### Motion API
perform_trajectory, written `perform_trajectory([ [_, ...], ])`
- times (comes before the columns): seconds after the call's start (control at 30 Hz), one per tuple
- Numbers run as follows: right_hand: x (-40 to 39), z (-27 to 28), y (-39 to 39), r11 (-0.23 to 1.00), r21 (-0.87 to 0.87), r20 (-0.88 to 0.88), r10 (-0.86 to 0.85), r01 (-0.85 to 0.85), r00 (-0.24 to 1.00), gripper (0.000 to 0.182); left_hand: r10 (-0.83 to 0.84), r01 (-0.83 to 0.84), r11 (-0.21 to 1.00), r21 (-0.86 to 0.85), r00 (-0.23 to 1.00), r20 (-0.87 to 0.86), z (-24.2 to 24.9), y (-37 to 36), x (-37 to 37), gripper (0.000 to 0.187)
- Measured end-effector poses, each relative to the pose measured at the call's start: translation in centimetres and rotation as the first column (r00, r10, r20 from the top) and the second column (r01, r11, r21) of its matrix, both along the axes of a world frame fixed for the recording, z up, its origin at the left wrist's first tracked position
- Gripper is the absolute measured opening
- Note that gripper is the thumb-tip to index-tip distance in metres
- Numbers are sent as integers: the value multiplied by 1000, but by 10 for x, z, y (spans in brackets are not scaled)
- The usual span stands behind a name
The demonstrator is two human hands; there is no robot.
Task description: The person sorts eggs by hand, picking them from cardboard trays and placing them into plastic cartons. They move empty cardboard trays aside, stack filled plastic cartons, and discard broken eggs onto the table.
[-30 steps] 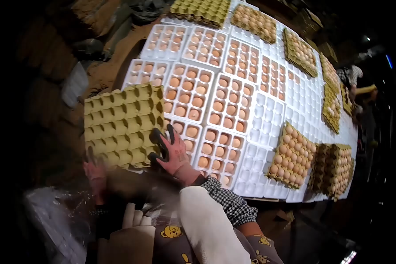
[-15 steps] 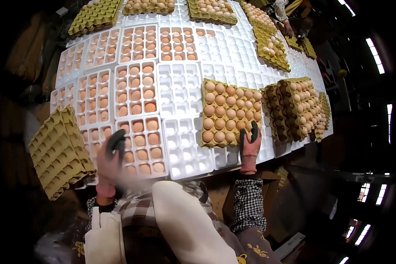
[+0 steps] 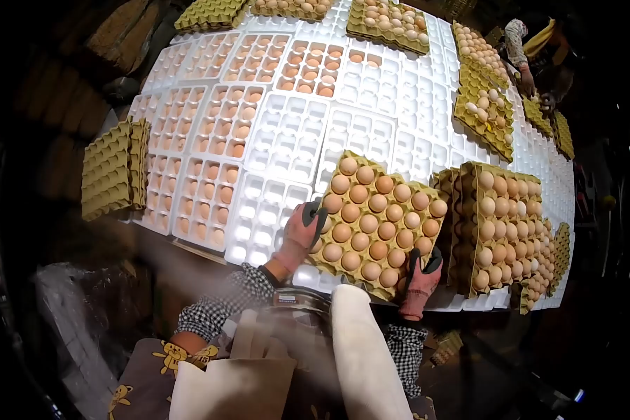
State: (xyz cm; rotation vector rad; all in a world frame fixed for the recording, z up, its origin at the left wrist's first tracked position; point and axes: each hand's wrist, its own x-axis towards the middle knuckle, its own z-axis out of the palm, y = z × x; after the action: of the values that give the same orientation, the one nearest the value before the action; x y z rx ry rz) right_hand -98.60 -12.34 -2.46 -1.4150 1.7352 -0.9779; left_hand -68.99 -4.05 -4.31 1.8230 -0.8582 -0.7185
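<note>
Left hand (image 3: 304,227): half closed, in a pink and black glove, with its fingers bent round the left edge of the egg tray (image 3: 372,189).
Right hand (image 3: 421,283): partly closed too, gripping the near right corner of that same tray.
Egg tray: right in front of the person, turned a bit askew, with rows of eggs facing up. It is over the white trays — I cannot tell if it rests on them or is held just above.
Why two hands: one on each side likely keeps it from tipping, so no egg rolls out.
Empty white tray (image 3: 269,213): just beside the left hand, with bare cups.
Filled white tray (image 3: 257,115): farther left, one egg to a cup — I think the cups stop eggs from knocking together.
Egg stack (image 3: 462,224): just right of the egg tray, maybe put there to be easy to reach.
Yellow empties (image 3: 108,171): tilted at the left end, perhaps to be out of the way.
Other person's hand (image 3: 527,80): at the far right, near more yellow trays.
</note>
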Motion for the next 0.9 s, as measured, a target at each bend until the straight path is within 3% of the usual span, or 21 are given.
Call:
perform_trajectory([
  [0.03,-15,-5,14,1000,-4,-34,-14,13,999,56,-33,38,998,47,994,-108,-11,3,0,28],
  [0.1,-21,6,25,981,165,-255,143,-103,956,67,-337,336,941,-29,941,-29,16,16,17,33],
  [0.13,-1,34,36,981,181,-610,166,-68,775,76,-344,351,936,-23,928,147,38,23,19,36],
  [0.17,18,60,46,960,-60,-704,153,-272,694,82,-344,369,929,-17,882,322,58,28,21,39],
  [0.23,54,81,62,856,-24,-516,432,-517,740,81,-649,640,732,235,549,526,67,45,23,49],
  [0.27,76,75,65,727,136,-425,656,-673,624,79,-676,632,697,337,425,602,55,52,18,54],
  [0.3,106,62,70,598,318,-532,755,-735,384,73,-688,603,671,432,289,666,42,54,15,58],
  [0.33,126,58,76,568,346,-736,658,-747,159,63,-674,633,691,348,392,626,38,49,19,56],
  [0.37,134,40,75,616,161,-819,519,-771,243,57,-669,642,687,339,378,640,43,45,25,56],
  [0.43,122,51,66,719,213,-522,656,-662,545,50,-636,638,768,45,753,171,57,44,35,47],
  [0.47,108,61,65,786,32,-251,605,-618,756,43,-509,499,858,-119,858,-72,49,48,39,34],
  [0.5,97,47,67,852,18,169,513,-523,841,36,-385,364,921,-138,793,-472,33,48,48,37],
  [0.57,83,57,55,789,381,688,105,-481,718,33,-419,492,842,222,855,-306,59,30,51,39],
  [0.6,88,61,57,808,344,668,148,-479,729,31,-535,516,845,140,824,189,43,24,40,40],
  [0.63,90,34,54,827,232,332,427,-511,841,36,-548,489,836,249,711,442,67,15,23,45],
  [0.67,108,48,49,810,106,-112,586,-577,803,41,-593,499,801,331,581,558,60,9,18,47],
  [0.7,128,62,46,742,25,-545,572,-670,613,45,-626,487,768,416,432,650,54,7,16,50],
  [0.73,139,56,43,719,69,-731,508,-691,456,49,-623,488,769,413,425,657,57,6,19,50],
  [0.83,142,59,25,770,253,-559,610,-586,561,47,-682,554,730,400,562,467,65,-1,35,51],
  [0.87,131,51,19,798,226,-258,602,-559,756,40,-605,545,796,263,714,352,62,-5,40,49],
  [0.9,117,49,20,798,200,217,530,-569,820,31,-511,495,859,128,834,209,61,-8,44,48],
])
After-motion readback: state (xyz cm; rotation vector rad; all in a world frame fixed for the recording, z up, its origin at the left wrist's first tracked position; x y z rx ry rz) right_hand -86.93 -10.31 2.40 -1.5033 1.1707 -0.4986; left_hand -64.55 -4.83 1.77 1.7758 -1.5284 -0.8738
